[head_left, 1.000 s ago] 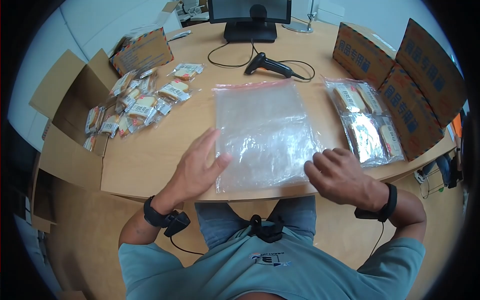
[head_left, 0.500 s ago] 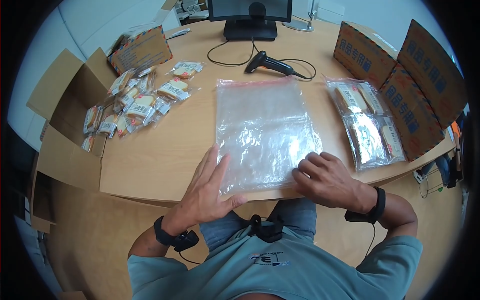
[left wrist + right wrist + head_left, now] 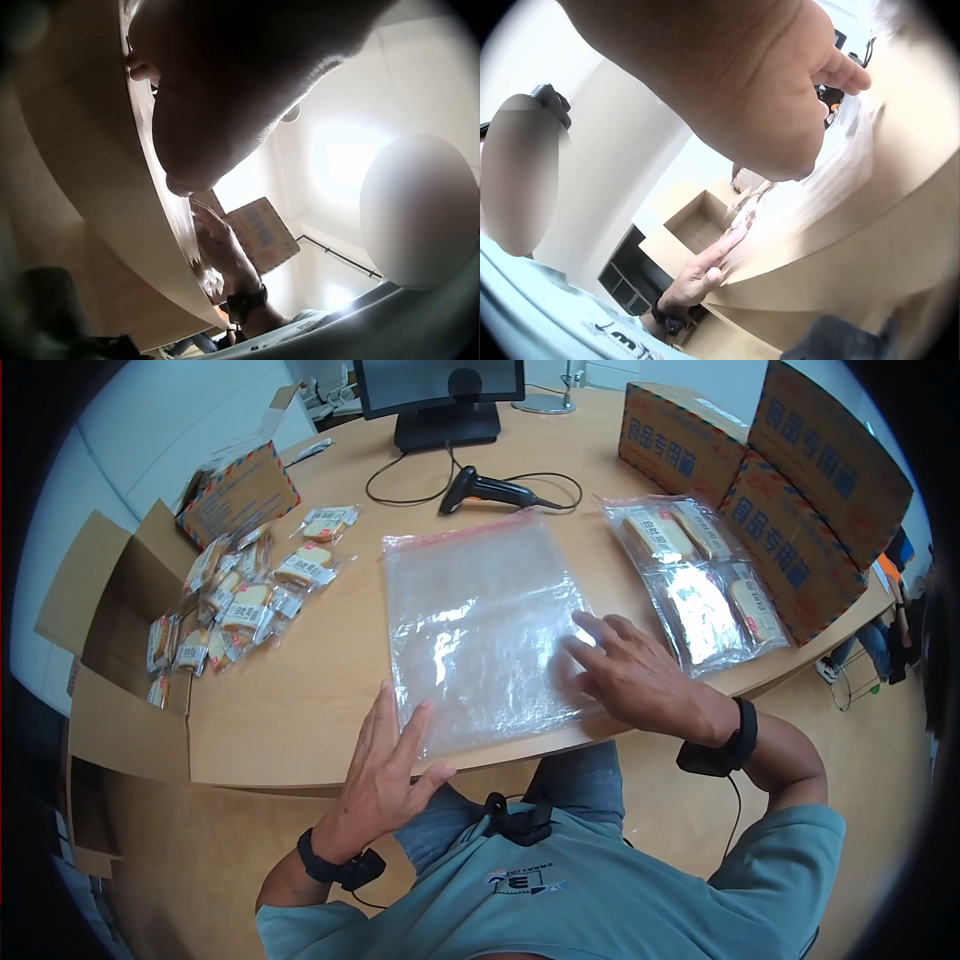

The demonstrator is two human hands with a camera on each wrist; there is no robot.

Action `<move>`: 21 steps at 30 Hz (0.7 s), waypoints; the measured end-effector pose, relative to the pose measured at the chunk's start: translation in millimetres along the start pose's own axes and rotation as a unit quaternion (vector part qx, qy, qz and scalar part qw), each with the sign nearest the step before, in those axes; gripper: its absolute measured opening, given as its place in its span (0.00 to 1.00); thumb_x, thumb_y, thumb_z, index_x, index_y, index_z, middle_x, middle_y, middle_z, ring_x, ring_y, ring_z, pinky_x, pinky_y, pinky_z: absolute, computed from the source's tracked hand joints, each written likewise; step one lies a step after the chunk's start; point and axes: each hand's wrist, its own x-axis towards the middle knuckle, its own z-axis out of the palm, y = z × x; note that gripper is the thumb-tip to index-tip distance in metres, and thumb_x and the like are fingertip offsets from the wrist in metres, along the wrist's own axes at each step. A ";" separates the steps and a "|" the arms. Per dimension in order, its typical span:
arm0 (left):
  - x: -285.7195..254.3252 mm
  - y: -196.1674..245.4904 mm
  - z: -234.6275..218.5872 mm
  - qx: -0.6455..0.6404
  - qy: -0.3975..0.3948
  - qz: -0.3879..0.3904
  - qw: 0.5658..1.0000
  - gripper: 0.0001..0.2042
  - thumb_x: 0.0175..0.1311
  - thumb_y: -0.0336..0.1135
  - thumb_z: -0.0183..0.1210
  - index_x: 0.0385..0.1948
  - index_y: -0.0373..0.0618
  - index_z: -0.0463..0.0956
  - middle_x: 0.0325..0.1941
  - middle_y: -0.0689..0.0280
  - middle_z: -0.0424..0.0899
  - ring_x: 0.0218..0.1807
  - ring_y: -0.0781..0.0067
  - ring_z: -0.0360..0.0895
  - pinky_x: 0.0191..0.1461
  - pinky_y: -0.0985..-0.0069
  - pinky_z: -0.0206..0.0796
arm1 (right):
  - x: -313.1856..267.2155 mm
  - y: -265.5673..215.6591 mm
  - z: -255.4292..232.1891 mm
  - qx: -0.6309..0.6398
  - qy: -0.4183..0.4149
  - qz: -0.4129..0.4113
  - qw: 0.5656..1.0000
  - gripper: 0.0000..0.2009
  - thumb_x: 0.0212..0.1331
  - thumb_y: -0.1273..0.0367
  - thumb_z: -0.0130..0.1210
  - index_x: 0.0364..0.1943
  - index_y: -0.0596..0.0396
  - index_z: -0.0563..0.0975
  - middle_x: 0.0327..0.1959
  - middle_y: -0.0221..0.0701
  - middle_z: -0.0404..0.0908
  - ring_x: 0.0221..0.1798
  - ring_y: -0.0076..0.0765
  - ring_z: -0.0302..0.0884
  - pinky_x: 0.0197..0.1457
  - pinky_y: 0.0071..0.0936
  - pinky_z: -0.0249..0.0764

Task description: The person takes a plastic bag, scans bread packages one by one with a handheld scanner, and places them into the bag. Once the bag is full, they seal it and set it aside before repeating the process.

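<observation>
A clear plastic zip bag [image 3: 480, 620] with a pink strip along its far end lies flat on the table. My left hand [image 3: 385, 775] is at the bag's near left corner, fingers straight and thumb apart. Over the bag's right edge is my right hand [image 3: 640, 675], slightly blurred, its fingers spread and loosely bent with nothing gripped. In the right wrist view its fingers [image 3: 847, 75] reach over the plastic. Right of it lies a filled clear bag [image 3: 700, 585] holding several wrapped bread slices.
Several wrapped bread packs [image 3: 245, 610] are heaped at the left, beside an open cardboard box [image 3: 120, 620]. A barcode scanner [image 3: 485, 490] and its cable lie beyond the bag, before a monitor [image 3: 440, 390]. Printed cartons [image 3: 790, 540] stand at the right; a smaller carton [image 3: 240, 490] stands back left.
My right hand has uncurled its fingers and moved farther up the bag's right edge. My left hand has drawn back from the bag's left side to its near corner. The head view has shifted.
</observation>
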 end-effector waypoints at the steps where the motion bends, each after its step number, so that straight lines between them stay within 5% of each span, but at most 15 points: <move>1: -0.4 -0.9 -1.9 -0.011 -0.003 -0.008 1.000 0.33 0.67 0.50 0.61 0.66 0.35 0.65 0.73 0.28 0.51 0.74 0.29 0.53 0.75 0.52 0.51 | 0.3 1.0 -1.6 -0.004 0.016 0.014 1.000 0.20 0.60 0.66 0.57 0.55 0.57 0.73 0.63 0.49 0.69 0.51 0.56 0.74 0.56 0.43 0.73; 5: 2.6 -1.4 -21.1 -0.007 -0.035 -0.015 0.999 0.32 0.68 0.49 0.59 0.67 0.35 0.64 0.74 0.30 0.51 0.75 0.32 0.54 0.76 0.54 0.50 | -4.8 7.1 -8.3 0.034 -0.031 0.012 0.999 0.22 0.60 0.64 0.59 0.57 0.56 0.72 0.64 0.50 0.68 0.57 0.59 0.73 0.59 0.43 0.73; 7: 16.9 -6.1 -53.1 -0.005 -0.003 -0.002 1.000 0.31 0.65 0.46 0.62 0.64 0.33 0.67 0.71 0.35 0.61 0.73 0.36 0.60 0.73 0.56 0.55 | -9.5 25.9 -25.4 0.026 0.044 0.017 0.999 0.20 0.61 0.64 0.59 0.55 0.56 0.74 0.58 0.45 0.76 0.55 0.54 0.75 0.56 0.44 0.74; 10: 74.8 0.4 -100.4 -0.039 0.046 0.040 0.997 0.24 0.67 0.44 0.61 0.55 0.32 0.75 0.52 0.45 0.82 0.54 0.49 0.80 0.62 0.62 0.69 | -20.2 58.6 -83.5 0.016 0.030 0.225 0.974 0.15 0.60 0.66 0.60 0.49 0.56 0.79 0.44 0.45 0.83 0.46 0.53 0.81 0.50 0.43 0.76; 12: 137.7 10.7 -124.0 -0.077 -0.063 0.018 0.995 0.18 0.69 0.43 0.58 0.46 0.34 0.79 0.35 0.57 0.85 0.36 0.66 0.83 0.47 0.71 0.75 | -35.7 94.0 -106.6 -0.037 -0.005 0.334 0.942 0.12 0.59 0.66 0.60 0.44 0.58 0.81 0.40 0.45 0.85 0.43 0.53 0.83 0.48 0.42 0.77; 14: 201.7 11.6 -120.7 -0.229 -0.141 -0.032 0.963 0.17 0.72 0.44 0.55 0.39 0.35 0.79 0.29 0.63 0.82 0.29 0.76 0.80 0.38 0.77 0.75 | -69.0 136.0 -115.6 -0.069 -0.015 0.385 0.920 0.11 0.59 0.66 0.59 0.41 0.59 0.82 0.38 0.45 0.85 0.43 0.53 0.83 0.47 0.41 0.77; 16: 254.9 34.4 -114.4 -0.252 -0.175 -0.114 0.945 0.15 0.73 0.42 0.54 0.37 0.36 0.78 0.31 0.62 0.82 0.29 0.75 0.81 0.36 0.79 0.76 | -109.4 172.2 -116.0 -0.076 -0.050 0.423 0.902 0.12 0.60 0.65 0.58 0.39 0.60 0.83 0.37 0.46 0.85 0.42 0.50 0.84 0.44 0.39 0.78; 19: 311.9 67.0 -91.0 -0.240 -0.216 -0.132 0.937 0.16 0.73 0.42 0.54 0.35 0.35 0.77 0.30 0.61 0.82 0.29 0.73 0.82 0.38 0.77 0.78 | -147.4 183.2 -117.7 0.008 -0.038 0.465 0.884 0.15 0.58 0.62 0.54 0.30 0.61 0.83 0.29 0.47 0.84 0.36 0.55 0.83 0.42 0.44 0.75; 21: 341.4 82.6 -71.7 -0.234 -0.248 -0.134 0.930 0.16 0.73 0.41 0.53 0.35 0.33 0.77 0.30 0.62 0.82 0.29 0.71 0.82 0.38 0.76 0.79 | -165.7 185.7 -116.4 0.051 -0.032 0.459 0.886 0.16 0.57 0.60 0.56 0.33 0.61 0.84 0.28 0.46 0.84 0.33 0.50 0.83 0.40 0.41 0.75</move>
